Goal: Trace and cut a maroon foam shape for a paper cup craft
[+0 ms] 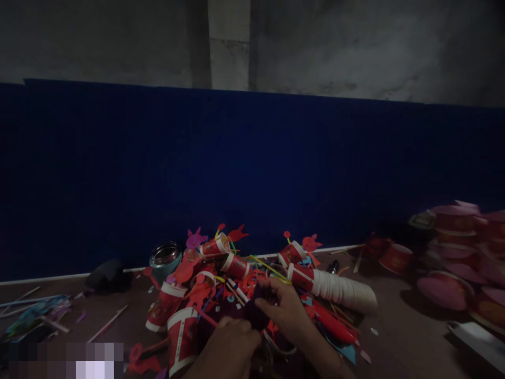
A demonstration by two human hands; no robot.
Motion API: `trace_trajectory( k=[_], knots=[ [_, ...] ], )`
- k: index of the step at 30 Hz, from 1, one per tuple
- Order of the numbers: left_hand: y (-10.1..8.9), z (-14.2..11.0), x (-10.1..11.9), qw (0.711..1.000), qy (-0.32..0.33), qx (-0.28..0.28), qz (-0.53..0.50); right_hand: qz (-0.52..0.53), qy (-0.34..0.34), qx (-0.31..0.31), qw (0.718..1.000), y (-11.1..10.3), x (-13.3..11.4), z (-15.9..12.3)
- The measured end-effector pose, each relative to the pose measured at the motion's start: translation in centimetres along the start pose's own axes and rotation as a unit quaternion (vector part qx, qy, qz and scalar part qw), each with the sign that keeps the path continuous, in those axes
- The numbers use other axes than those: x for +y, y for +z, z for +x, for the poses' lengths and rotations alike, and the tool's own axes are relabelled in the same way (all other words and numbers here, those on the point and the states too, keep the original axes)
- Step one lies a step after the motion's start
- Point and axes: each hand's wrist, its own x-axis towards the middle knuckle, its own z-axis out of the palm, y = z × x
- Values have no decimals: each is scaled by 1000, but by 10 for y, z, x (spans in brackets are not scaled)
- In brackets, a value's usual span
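Low in the middle of the head view, my left hand [232,345] is closed, its fingers curled. A pink straw [207,317] reaches its knuckles; whether it is held is hidden. My right hand [286,308] is bent around a dark purple, rounded thing [256,310] between the two hands, too dark to make out. Around them lie red paper cups [182,337] with red paper cut-outs [187,271] and coloured straws. A stack of nested paper cups [343,288] lies on its side beyond my right hand. Scissors-like metal rings [278,345] show below my wrists.
A teal open-topped container [165,260] stands at the back left, near a dark lump [108,276]. Decorated cups [453,247] are piled at the right. A red marker-like tube [335,323] lies front right. A blue panel [252,168] closes off the table's far side.
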Motion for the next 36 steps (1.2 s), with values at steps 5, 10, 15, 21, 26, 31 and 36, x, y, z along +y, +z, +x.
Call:
trace_trajectory(
  k=[5, 10, 15, 21, 26, 31, 36],
  knots=[
    [-22, -2, 21, 998, -24, -24, -57, -33, -16, -4, 999, -2, 3, 0],
    [-36, 0, 25, 955, -121, 203, -177, 26, -2, -37, 999, -2, -1, -4],
    [-32, 7, 16, 936, -138, 179, -269, 70, 34, -42, 996, 2, -10, -9],
    [-40, 7, 14, 913, -159, 210, -311, 113, 36, -46, 992, -2, -19, -9],
    [-41, 10, -10, 909, -176, 261, -273, 137, 35, -8, 990, -7, -17, -5],
    [-43, 12, -37, 887, -205, 313, -269, 23, 42, 24, 999, -14, -7, 1],
    [-47, 12, -49, 877, -232, 310, -286, -161, 6, -7, 987, -18, 0, 0]
  ],
)
